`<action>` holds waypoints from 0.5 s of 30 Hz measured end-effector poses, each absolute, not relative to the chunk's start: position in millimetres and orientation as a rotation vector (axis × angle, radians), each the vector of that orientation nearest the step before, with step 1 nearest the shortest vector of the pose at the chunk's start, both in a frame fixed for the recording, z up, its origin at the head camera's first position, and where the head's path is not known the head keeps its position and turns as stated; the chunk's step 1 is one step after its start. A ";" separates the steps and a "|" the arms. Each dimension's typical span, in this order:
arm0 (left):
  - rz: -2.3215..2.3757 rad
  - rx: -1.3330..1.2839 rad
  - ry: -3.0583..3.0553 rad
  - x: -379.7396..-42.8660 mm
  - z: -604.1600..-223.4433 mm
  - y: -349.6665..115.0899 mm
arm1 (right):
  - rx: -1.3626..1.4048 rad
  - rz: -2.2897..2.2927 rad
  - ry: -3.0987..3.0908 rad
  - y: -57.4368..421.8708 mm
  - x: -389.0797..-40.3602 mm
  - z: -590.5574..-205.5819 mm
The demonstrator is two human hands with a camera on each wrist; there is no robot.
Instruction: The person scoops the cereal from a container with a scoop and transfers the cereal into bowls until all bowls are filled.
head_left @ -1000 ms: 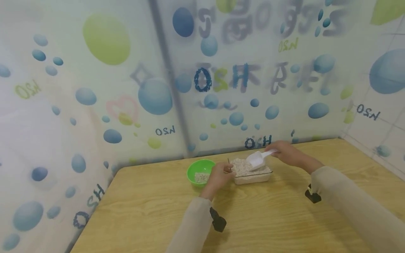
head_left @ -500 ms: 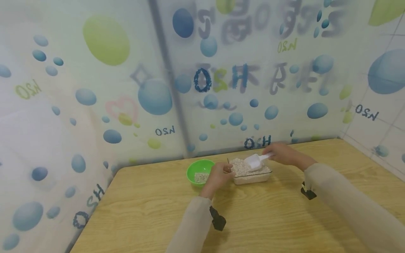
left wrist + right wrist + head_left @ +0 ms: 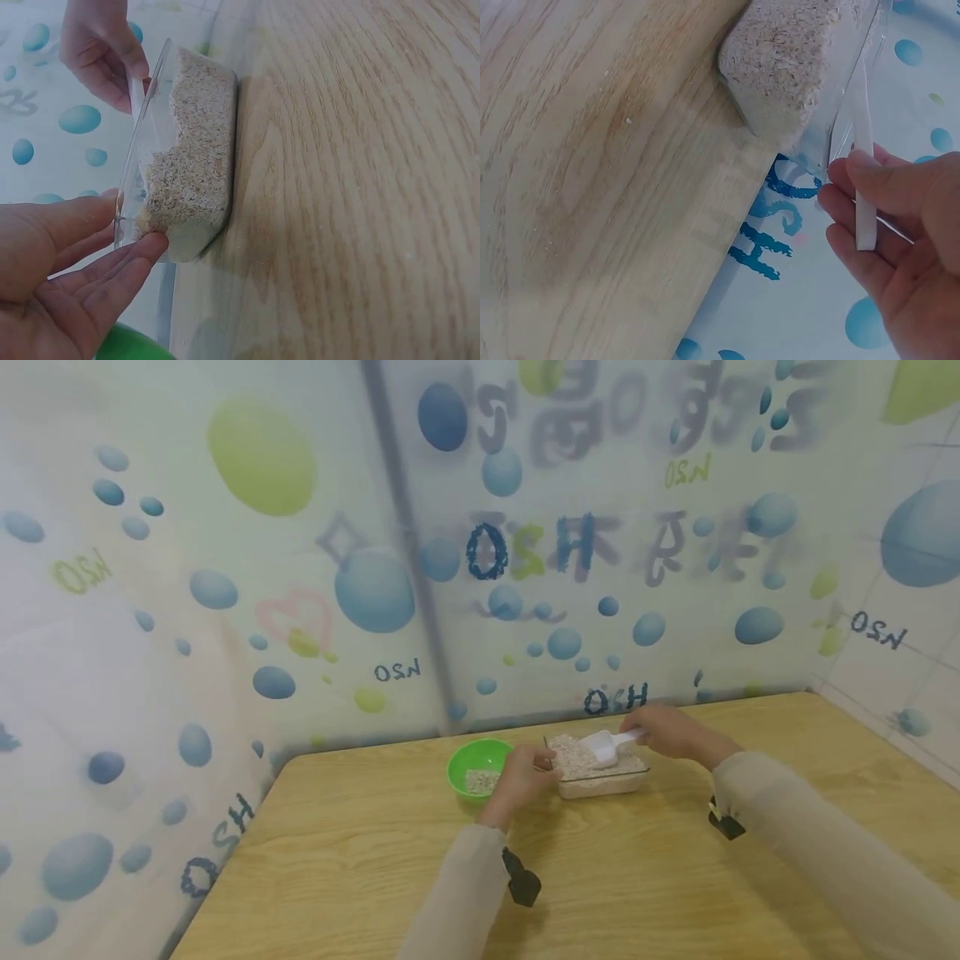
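Observation:
A clear rectangular container (image 3: 602,788), filled with pale flakes (image 3: 576,762) that look like oats, stands on the table. My left hand (image 3: 522,775) pinches its left end; in the left wrist view, the thumb and fingers (image 3: 124,274) lie on either side of the rim. With my right hand (image 3: 671,732) I grip the handle of a white scoop (image 3: 601,748). The scoop's head rests tilted in the flakes, its front edge hidden among them. The right wrist view shows the handle (image 3: 865,202) between thumb and fingers. Left of the container is a green bowl (image 3: 460,767) holding some flakes.
The wooden table (image 3: 360,852) ends at the back against a bubble-patterned wall covering (image 3: 375,593). My left hand partly covers the bowl's right side. A few stray flakes lie on the table in the right wrist view.
My right hand has moved left and slightly down, pushing the scoop farther left into the flakes. The left hand stays at the container's end. The head view has shifted slightly.

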State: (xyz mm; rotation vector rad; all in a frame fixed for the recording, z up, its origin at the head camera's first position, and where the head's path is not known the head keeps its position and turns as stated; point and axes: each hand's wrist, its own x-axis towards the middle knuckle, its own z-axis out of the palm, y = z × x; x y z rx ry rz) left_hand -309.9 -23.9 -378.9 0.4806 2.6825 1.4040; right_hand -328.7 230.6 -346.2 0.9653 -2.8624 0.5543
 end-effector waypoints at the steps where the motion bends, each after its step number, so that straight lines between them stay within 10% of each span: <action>1: 1.405 0.475 2.680 -309.5 -378.8 -23.6 | 0.969 0.546 -2.857 230.7 -328.5 -347.0; 15: 1.437 0.439 2.672 -309.2 -381.6 -24.4 | 0.966 0.586 -2.815 242.7 -329.8 -354.7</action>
